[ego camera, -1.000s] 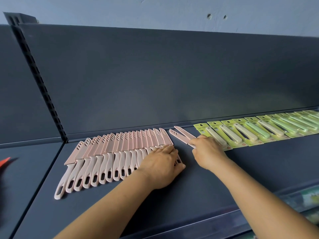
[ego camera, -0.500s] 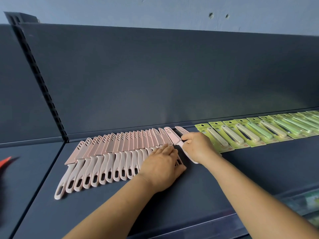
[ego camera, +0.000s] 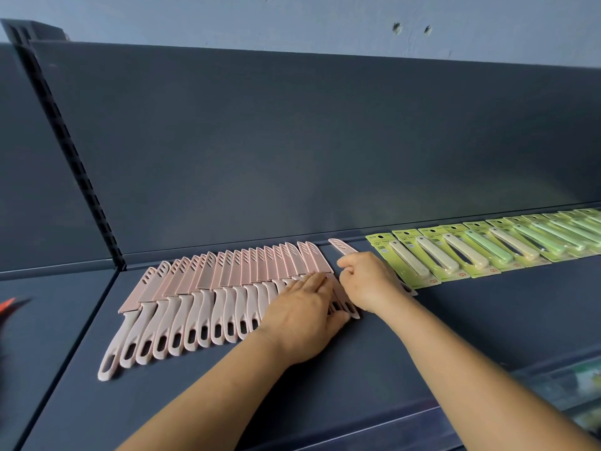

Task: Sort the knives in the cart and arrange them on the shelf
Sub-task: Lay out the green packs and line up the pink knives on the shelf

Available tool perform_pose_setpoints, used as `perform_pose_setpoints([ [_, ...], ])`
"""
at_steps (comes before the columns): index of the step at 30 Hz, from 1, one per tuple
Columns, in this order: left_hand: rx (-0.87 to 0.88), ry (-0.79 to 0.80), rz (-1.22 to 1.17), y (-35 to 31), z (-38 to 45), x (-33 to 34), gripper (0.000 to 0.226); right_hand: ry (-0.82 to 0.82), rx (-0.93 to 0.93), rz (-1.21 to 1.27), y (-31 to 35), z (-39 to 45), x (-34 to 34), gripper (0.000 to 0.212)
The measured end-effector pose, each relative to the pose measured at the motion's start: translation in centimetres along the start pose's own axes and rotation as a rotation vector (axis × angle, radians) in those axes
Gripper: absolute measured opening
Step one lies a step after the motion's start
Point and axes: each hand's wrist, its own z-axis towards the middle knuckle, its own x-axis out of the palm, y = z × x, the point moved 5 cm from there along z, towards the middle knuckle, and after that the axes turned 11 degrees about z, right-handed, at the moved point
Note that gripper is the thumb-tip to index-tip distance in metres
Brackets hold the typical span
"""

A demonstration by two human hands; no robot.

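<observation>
A long overlapping row of pink sheathed knives [ego camera: 208, 288] lies on the dark shelf [ego camera: 455, 327], handles toward me. My left hand [ego camera: 302, 317] rests flat, palm down, on the right end of that row, fingers extended over the last handles. Just to its right, my right hand [ego camera: 370, 281] is curled over a single pink knife [ego camera: 341, 246]. The knife's sheath tip sticks out behind the hand toward the back panel, and its handle end peeks out on the right. This knife lies slightly apart from the row's last knife.
A row of green-carded knives [ego camera: 487, 252] runs from beside my right hand to the right edge. A slotted upright [ego camera: 65, 141] divides off the left bay, where a red object [ego camera: 6, 304] shows. A lower shelf [ego camera: 569, 385] with goods is at bottom right.
My right hand moved left with two pink knives toward the row. One of them now lies at the row's right end; the other stays under my right hand. The left hand barely moved.
</observation>
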Motion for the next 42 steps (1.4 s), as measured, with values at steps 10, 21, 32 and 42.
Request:
perform_pose_setpoints([
  [10, 0.053, 0.021, 0.040, -1.3, 0.7, -0.1, 0.056, -0.026, -0.030, -0.371, -3.6, 0.6, -1.4, 0.035],
  [21, 0.026, 0.034, 0.007, -1.1, 0.9, 0.6, 0.048, 0.000, -0.062, -0.024, -2.4, 0.2, -0.4, 0.021],
  [32, -0.059, 0.069, -0.015, 0.1, 0.0, -0.3, 0.068, 0.062, -0.141, -0.066, -1.0, -0.6, 0.3, 0.024],
  [42, -0.053, 0.151, 0.009, 1.8, -1.2, -0.3, 0.065, 0.195, -0.239, -0.068, -0.6, -1.1, 2.3, 0.035],
])
